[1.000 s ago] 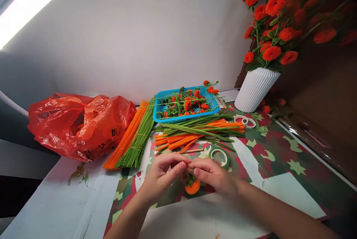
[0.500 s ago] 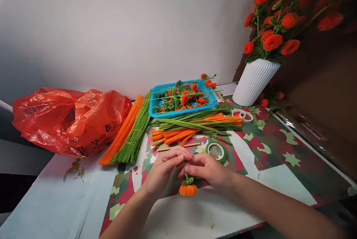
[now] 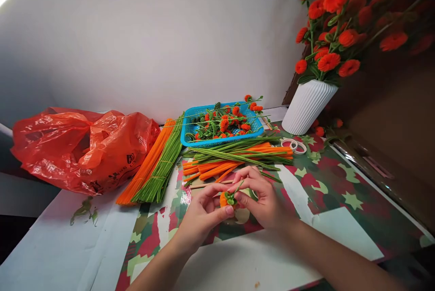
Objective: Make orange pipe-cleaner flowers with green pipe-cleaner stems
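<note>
Between my two hands is a small orange pipe-cleaner flower (image 3: 224,199) with green sepals and a short green stem. My left hand (image 3: 205,211) is closed around the orange head, thumb in front and fingers behind. The fingers of my right hand (image 3: 260,198) pinch at the green stem and sepals from the right. The flower is tilted, its stem pointing up and right. Behind the hands lie loose orange and green pipe cleaners (image 3: 220,164) and a thin wooden stick (image 3: 204,185). The green tape roll is mostly hidden by my right hand.
A blue basket (image 3: 188,140) holding small orange flowers stands at the back. To its left are bundled pipe cleaners (image 3: 154,168) and a red plastic bag (image 3: 84,150). White tape rolls (image 3: 294,145) and a ribbed white vase (image 3: 309,107) with orange flowers are at right. White paper (image 3: 346,232) lies on the patterned tabletop.
The flower has been turned from hanging head-down to stem-up and raised. My left hand has moved from the stem to the head. My right hand has shifted over the green tape roll.
</note>
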Demonstrator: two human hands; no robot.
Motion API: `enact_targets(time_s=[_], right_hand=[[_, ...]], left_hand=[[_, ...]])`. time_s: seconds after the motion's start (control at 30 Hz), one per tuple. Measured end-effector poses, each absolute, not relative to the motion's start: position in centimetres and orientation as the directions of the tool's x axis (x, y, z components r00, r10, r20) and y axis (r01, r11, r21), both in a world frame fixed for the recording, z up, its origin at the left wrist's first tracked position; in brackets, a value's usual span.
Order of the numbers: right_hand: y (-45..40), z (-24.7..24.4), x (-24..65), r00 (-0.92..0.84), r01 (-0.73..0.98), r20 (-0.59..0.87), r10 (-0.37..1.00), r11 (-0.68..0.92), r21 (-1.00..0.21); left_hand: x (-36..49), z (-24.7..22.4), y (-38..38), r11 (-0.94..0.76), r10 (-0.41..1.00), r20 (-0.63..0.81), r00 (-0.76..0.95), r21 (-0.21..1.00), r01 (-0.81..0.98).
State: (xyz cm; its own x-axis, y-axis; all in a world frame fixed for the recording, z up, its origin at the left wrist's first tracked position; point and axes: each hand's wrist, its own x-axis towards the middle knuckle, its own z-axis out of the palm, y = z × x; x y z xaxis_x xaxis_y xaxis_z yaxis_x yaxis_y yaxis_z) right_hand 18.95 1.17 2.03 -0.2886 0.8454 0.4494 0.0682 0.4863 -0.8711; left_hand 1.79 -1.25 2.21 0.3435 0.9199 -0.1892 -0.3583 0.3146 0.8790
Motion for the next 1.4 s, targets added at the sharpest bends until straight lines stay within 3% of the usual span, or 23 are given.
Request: enact_targets(time_s=[0.27, 0.4, 0.5, 0.57, 0.63, 0.7, 0.9, 1.1, 1.17, 1.23, 1.3, 1.4], right_hand=[[1.1, 2.7, 19.4, -0.4, 0.209, 0.572, 0.716, 0.679, -0.703], [0.9, 2.3, 19.0, -0.35, 0.187, 0.578, 0.737, 0.66, -0.728], [0.9, 1.8, 18.4, -0.226, -0.009, 0.423, 0.877, 0.432, -0.902], [1.0, 1.5, 18.1, -0.236, -0.245, 0.193, 0.952, 0.134, -0.96], [1.0, 1.3, 17.7, -0.35, -0.412, -0.032, 0.936, -0.185, -0.892], [0.9, 1.2, 17.5, -0.438, -0.482, -0.166, 0.883, -0.387, -0.786], [0.7, 1.3, 17.3, -0.506, -0.569, -0.235, 0.83, -0.525, -0.632], [0.8, 1.0, 17.3, -0.742, -0.465, -0.332, 0.583, -0.803, -0.372], [0.8, 0.7, 17.3, -0.726, -0.484, -0.375, 0.577, -0.816, -0.318], [0.7, 0.6, 17.2, -0.69, -0.52, -0.42, 0.589, -0.808, -0.278], [0.6, 0.6, 17.2, -0.663, -0.546, -0.454, 0.596, -0.799, -0.252], [0.2, 0.7, 17.0, -0.658, -0.552, -0.465, 0.592, -0.8, -0.237]], left_hand=[[1.8, 2.4, -0.9, 0.203, 0.963, -0.132, 0.235, 0.927, -0.315], [2.0, 1.8, -1.1, 0.206, 0.956, -0.106, 0.273, 0.906, -0.369], [1.9, 1.5, -1.1, 0.19, 0.957, -0.077, 0.281, 0.896, -0.401], [1.8, 1.6, -1.0, 0.151, 0.968, -0.052, 0.246, 0.903, -0.402], [1.6, 1.8, -0.9, 0.122, 0.972, -0.031, 0.234, 0.913, -0.388], [1.4, 2.0, -0.8, 0.109, 0.97, -0.021, 0.242, 0.927, -0.359], [1.4, 2.2, -0.9, 0.098, 0.974, -0.035, 0.223, 0.956, -0.278], [1.8, 1.9, -1.0, 0.118, 0.97, -0.075, 0.229, 0.977, -0.178], [1.7, 1.7, -1.1, -0.014, 0.987, 0.027, 0.158, 0.997, -0.078], [1.5, 1.7, -1.2, -0.297, 0.954, 0.291, 0.066, 0.948, 0.116], [1.2, 1.6, -1.2, -0.548, 0.825, 0.56, 0.077, 0.761, 0.347], [1.0, 1.7, -1.1, -0.661, 0.713, 0.674, 0.194, 0.553, 0.508]])
